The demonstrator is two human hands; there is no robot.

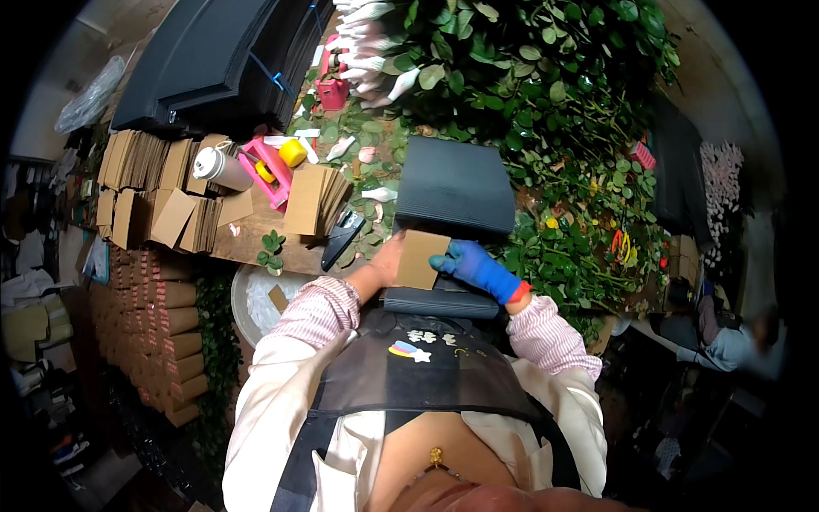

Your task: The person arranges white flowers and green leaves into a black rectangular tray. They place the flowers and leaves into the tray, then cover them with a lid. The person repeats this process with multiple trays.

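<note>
A square cardboard piece (415, 260) is held upright-ish at the front of the work surface, between my hands. My bare left hand (384, 264) is at its left edge, fingers mostly hidden behind it. My right hand (473, 269), in a blue glove with a red cuff, grips its right side with thumb and fingers closed on it. Just beyond lies a dark grey corrugated board (452, 183); another dark corrugated strip (439, 303) runs below the cardboard. A black stapler-like tool (343, 241) and a stack of cardboard pieces (309, 200) lie to the left.
A heap of leafy stems (563, 111) covers the back and right. Pink tools (264, 171), a tumbler (220, 169), more cardboard stacks (136, 162) and large dark sheets (205, 60) stand left. A white bin (256, 303) sits below. A co-worker (725, 337) is seated far right.
</note>
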